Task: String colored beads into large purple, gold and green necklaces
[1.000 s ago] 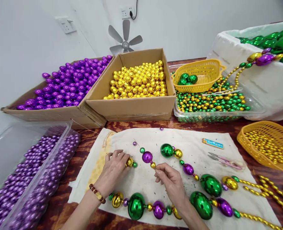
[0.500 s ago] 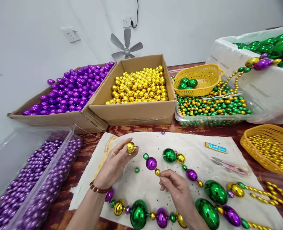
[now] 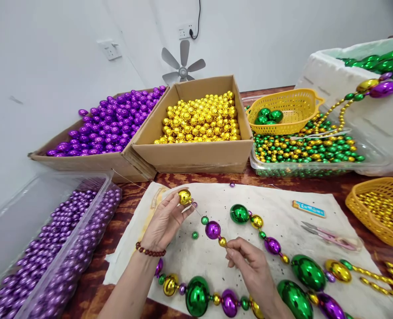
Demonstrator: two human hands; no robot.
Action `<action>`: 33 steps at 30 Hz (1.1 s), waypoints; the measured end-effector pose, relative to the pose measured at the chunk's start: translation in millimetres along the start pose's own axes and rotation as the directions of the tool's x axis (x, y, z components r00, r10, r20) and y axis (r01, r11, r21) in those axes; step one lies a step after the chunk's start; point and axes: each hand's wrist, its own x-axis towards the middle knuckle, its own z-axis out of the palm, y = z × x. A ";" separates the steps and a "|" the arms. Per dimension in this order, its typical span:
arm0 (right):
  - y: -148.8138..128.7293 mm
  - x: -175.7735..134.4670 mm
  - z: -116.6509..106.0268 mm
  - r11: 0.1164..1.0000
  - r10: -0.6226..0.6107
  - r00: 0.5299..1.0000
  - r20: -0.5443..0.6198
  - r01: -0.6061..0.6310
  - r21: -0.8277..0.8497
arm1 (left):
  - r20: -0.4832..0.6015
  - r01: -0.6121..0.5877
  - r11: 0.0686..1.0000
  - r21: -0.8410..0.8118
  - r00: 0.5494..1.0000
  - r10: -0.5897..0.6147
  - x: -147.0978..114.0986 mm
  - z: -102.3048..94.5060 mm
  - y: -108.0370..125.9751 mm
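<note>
My left hand (image 3: 164, 220) pinches a shiny gold bead (image 3: 184, 196) between thumb and fingers above the white cloth (image 3: 179, 266). By that bead's lower right side is a small purple bead (image 3: 194, 204). A thin string runs from there down to a small green bead (image 3: 205, 220), a round purple bead (image 3: 213, 230) and a smaller gold bead (image 3: 222, 241). My right hand (image 3: 249, 261) is closed at the gold bead's lower end, fingertips pressed together there. A loose green bead (image 3: 195, 235) lies below my left fingers. Strung large beads (image 3: 197, 296) curve along the cloth's near side.
Behind the cloth stand a box of purple beads (image 3: 80, 164) and a box of gold beads (image 3: 196, 157). A clear tub (image 3: 50, 248) of purple beads is at left. Pink-handled snips (image 3: 332, 237) and a blue-labelled cutter (image 3: 308, 208) lie right, near a yellow basket (image 3: 359, 212).
The view has turned slightly left, so the scene sits further right. My left hand has lifted the gold bead a little; both hands keep their hold.
</note>
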 end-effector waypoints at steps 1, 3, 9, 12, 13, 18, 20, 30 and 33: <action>0.2 -0.2 0.7 1.000 0.003 1.000 0.001 -0.003 0.002 | 0.002 -0.005 1.000 0.002 1.000 0.005 0.0 0.8 0.1; -0.1 -0.7 1.2 1.000 0.009 1.000 0.000 -0.009 0.006 | 0.004 -0.021 1.000 -0.002 1.000 0.021 -0.1 1.8 0.6; -1.3 -0.4 -0.2 1.000 0.017 1.000 0.015 -0.017 0.000 | -0.002 -0.057 0.998 -0.014 0.998 0.056 -0.8 3.5 1.4; -0.6 -0.2 0.4 1.000 0.017 1.000 0.022 -0.016 -0.011 | -0.004 -0.059 0.998 0.006 0.998 0.059 -0.3 4.7 0.7; 0.0 -0.3 0.8 1.000 0.018 1.000 0.023 -0.018 -0.009 | -0.004 -0.060 0.998 0.014 0.998 0.060 -0.1 5.3 0.4; 8.2 -1.7 4.7 0.998 0.042 0.999 0.031 -0.043 0.045 | 0.000 -0.072 0.993 0.093 0.997 0.072 -2.7 11.3 -1.6; 12.4 -0.8 7.3 0.994 0.059 0.997 0.050 -0.063 0.086 | 0.003 -0.094 0.985 0.142 0.996 0.094 -6.2 14.6 -4.2; 12.7 6.2 10.7 0.982 0.061 0.994 0.089 -0.076 0.174 | 0.018 -0.203 0.858 0.471 0.975 0.221 -28.3 31.8 -12.8; 11.3 4.6 12.2 0.975 0.050 0.997 0.063 -0.063 0.212 | 0.018 -0.201 0.868 0.455 0.976 0.217 -32.1 35.8 -12.9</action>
